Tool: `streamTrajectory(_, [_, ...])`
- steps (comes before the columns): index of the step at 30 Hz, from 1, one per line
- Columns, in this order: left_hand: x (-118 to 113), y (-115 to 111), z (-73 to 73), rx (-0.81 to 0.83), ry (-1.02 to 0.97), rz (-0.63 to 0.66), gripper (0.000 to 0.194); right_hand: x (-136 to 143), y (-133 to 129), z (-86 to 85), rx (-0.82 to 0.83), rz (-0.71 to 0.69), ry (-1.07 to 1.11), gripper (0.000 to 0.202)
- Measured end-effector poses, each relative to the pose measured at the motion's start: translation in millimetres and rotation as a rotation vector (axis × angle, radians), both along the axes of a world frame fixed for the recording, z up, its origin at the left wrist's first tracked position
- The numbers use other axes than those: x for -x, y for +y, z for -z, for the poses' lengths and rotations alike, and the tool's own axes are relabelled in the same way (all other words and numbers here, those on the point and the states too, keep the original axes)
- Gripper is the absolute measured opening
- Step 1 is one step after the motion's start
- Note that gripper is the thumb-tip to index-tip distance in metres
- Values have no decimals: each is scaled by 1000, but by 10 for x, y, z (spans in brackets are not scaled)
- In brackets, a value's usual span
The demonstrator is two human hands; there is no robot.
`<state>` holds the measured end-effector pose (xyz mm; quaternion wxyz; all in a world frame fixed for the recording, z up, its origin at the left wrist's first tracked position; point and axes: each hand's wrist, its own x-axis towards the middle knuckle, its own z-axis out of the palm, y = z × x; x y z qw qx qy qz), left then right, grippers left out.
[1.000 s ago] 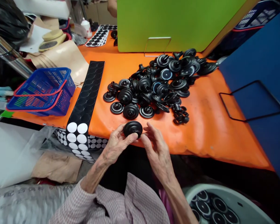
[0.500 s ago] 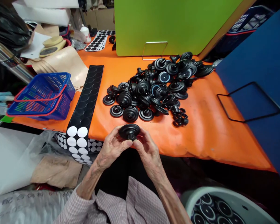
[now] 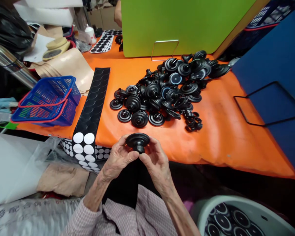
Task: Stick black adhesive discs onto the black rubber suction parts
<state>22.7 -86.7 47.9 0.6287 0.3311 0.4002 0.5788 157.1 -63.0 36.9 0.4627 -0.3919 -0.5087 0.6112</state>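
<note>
Head view — left hand (image 3: 118,160) and right hand (image 3: 158,164) fingers pinch a ridged, stemmed black disc (image 3: 137,140) — blurred characters (image 3: 24,206) mark the sack (image 3: 34,219) at eight o'clock.

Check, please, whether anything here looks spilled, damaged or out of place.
Nothing looks clearly spilled or damaged. Only the strip stands out, partly hanging off the table instead of lying flat. The pile is jumbled; the held disc looks whole from this side.
</note>
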Motion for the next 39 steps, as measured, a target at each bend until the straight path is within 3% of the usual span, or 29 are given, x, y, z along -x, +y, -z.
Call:
streamTrajectory(6, [-57, -52, -22, -57, 145, -73, 30, 0, -33, -50, -12, 22, -75, 32])
streamTrajectory(9, [-52, -46, -64, 1, 191, -110, 29, 24, 15, -65, 0, -64, -96, 28])
streamTrajectory(11, [25, 14, -75, 54, 214, -149, 36, 54, 129, -65, -59, -85, -150, 32])
streamTrajectory(13, [179, 120, -64, 100, 285, -228, 44, 100, 308, -52, -218, 20, -299, 38])
streamTrajectory(16, [487, 305, -30, 137, 574, -386, 46, 194, 621, 10, -514, 185, -607, 39])
streamTrajectory(18, [648, 391, -34, 141, 859, -485, 48, 250, 790, 75, -647, 167, -768, 28])
streamTrajectory(20, [698, 424, -75, 120, 1126, -632, 52, 271, 889, 135, -705, 138, -819, 19])
streamTrajectory(22, [616, 419, -131, 71, 1233, -746, 47, 251, 909, 156, -707, 177, -742, 21])
streamTrajectory(24, [428, 410, -166, 55, 1077, -629, 38, 202, 852, 119, -677, 262, -617, 19])
streamTrajectory(26, [199, 416, -160, 83, 717, -329, 37, 142, 735, 31, -632, 314, -534, 16])
streamTrajectory(28, [0, 434, -124, 107, 344, -133, 39, 61, 598, -61, -604, 249, -489, 16])
streamTrajectory(30, [-121, 445, -78, 139, 82, -118, 36, -78, 507, -104, -577, 163, -495, 19])
streamTrajectory(32, [-155, 441, -35, 205, -47, -147, 31, -309, 514, -67, -558, 230, -606, 21])
streamTrajectory(35, [-115, 404, 12, 280, -74, -122, 30, -776, 713, 108, -536, 595, -903, 24])
streamTrajectory(36, [-98, 390, 22, 291, -70, -108, 31, -924, 810, 178, -519, 656, -981, 28])
streamTrajectory(39, [-75, 360, 41, 306, -54, -103, 31, -1238, 1073, 331, -461, 576, -999, 31])
